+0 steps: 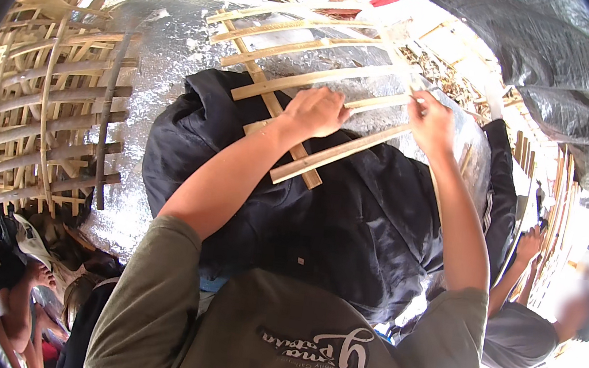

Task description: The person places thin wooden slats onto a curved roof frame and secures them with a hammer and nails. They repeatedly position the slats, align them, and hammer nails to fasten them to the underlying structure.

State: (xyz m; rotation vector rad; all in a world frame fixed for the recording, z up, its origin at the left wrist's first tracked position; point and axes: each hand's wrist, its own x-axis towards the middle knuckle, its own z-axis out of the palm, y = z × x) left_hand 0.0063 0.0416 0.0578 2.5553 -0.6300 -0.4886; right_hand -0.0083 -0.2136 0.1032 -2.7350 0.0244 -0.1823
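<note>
- Clock centred on black cloth (349, 220); it bulks up under the near slats, blocks reach from below.
- 12 o'clock: bamboo frame (322, 78); gaps between far slats passable, silver sheet (149, 48) shows through.
- 12 o'clock: left hand (318, 111) covers part of the near gaps.
- 1 o'clock: right hand (431, 121) blocks slat ends.
- 10 o'clock: open strip of sheet, passable.
- 9 o'clock: lattice panels (46, 117), a barrier.
- 2 o'clock: dark tarp (564, 85) in the way.
- 4 o'clock: co-worker (522, 337) limits room.
</note>
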